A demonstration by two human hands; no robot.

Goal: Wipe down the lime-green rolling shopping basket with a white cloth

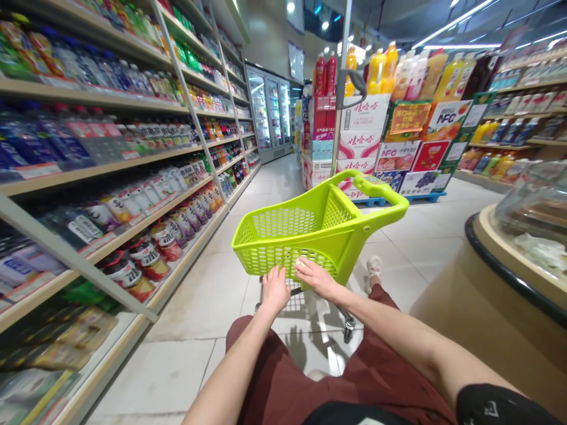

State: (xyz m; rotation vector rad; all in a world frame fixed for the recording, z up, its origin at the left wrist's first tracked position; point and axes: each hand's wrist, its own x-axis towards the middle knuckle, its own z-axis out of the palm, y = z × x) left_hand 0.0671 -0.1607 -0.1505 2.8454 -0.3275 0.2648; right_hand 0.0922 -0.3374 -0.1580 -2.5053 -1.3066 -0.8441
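A lime-green shopping cart [283, 227] with a perforated plastic basket stands side-on in front of my knees, its handle [390, 200] at the right. My left hand [275, 290] is at the lower edge of the basket's near side, fingers stretched forward and holding nothing. Beside it, my right hand [316, 277] reaches to the same perforated wall, its fingers extended. Whether the fingertips press on the plastic I cannot tell. Inside the basket, no goods show. Below it a caster wheel [348, 327] rests on the tiles.
Tall drink shelves [146, 156] line the left side. Ahead stand glass-door coolers [270, 109] and stacked juice cartons [363, 136] with bottles on top. A grey-handled pole [343, 85] rises behind the cart. At the right is a rounded counter [478, 277] with a clear cover.
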